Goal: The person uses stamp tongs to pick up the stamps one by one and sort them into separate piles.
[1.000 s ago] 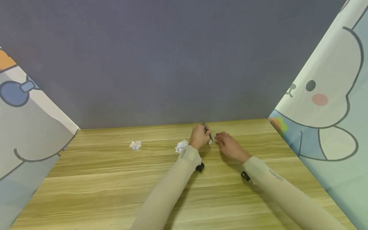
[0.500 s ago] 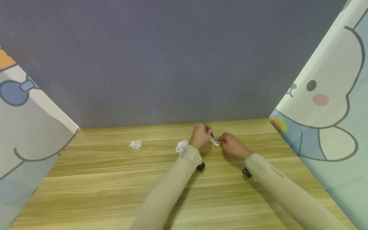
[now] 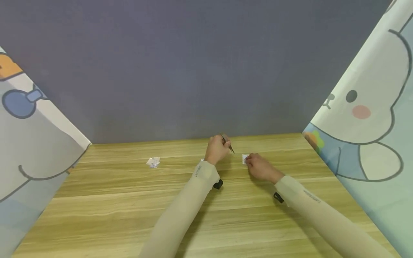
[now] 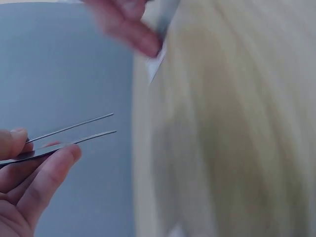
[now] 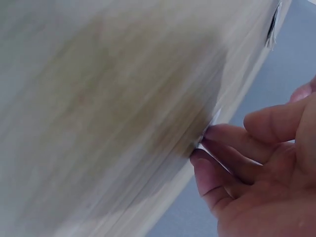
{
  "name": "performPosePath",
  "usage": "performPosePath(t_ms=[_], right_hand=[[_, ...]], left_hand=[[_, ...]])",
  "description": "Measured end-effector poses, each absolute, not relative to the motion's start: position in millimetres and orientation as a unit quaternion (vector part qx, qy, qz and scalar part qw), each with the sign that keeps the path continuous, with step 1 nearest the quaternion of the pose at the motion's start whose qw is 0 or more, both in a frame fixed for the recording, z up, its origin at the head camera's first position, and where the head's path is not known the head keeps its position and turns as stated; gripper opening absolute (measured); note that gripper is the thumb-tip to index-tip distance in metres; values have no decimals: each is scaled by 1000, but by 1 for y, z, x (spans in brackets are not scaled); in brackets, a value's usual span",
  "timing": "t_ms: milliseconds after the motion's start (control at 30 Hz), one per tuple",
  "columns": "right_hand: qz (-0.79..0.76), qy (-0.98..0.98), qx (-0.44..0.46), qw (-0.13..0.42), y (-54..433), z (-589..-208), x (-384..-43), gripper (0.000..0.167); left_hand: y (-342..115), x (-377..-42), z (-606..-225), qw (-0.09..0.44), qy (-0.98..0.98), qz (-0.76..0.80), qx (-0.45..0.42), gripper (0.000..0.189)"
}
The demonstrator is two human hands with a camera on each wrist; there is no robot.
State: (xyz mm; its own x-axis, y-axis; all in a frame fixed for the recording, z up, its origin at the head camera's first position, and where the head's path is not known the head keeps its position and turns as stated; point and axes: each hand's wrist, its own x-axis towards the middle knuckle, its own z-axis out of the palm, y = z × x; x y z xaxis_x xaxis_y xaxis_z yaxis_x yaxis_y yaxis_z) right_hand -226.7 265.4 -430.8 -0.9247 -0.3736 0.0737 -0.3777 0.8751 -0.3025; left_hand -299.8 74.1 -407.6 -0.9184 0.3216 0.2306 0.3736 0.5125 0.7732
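tweezers in my left grip, a white card in my right grip

i hold the tweezers between thumb and fingers in my left grip; their two slim points stand apart with nothing between them, as the left wrist view shows. from above they slant down and to the right, the tips just short of the white card and not touching it.

my right grip is narrow: thumb and fingertips come together on the card's right side, and a thin pale sliver of it shows at them in the right wrist view. the card is small and roughly square, its print too fine to read. it sits close to the far edge of the table, nearer the far right corner than the far left one. whether it lies fully flat i cannot tell.

a small overlapping pile of similar pieces lies near the far edge too, toward the far left corner, well apart from both my hands. another scrap of white peeks out beside my left wrist, which hides the rest of it.

my sleeves are pale beige with dark lettering. a plain grey panel rises along the table's far edge, and cartoon-printed sheets line its left and right edges.
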Motion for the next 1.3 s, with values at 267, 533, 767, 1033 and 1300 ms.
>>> performPosePath(t_ms=[267,533,767,1033,1300], right_hand=[[150,-968,198,13,272,-431,-215,27],[181,-968,171,-7,279,-432,-210,29],[189,-968,163,-35,278,-427,-210,31],[193,-965,174,-41,273,-425,-212,31],[211,-961,170,-56,269,-424,-213,32]], left_hand=[[19,-308,-396,6,-860,-465,-210,11],[-23,-311,-398,-48,-851,-473,-224,11],[-39,-313,-404,-55,-850,-476,-218,10],[-46,-312,-405,-33,-860,-467,-202,9],[-52,-312,-411,-39,-872,-455,-178,12]])
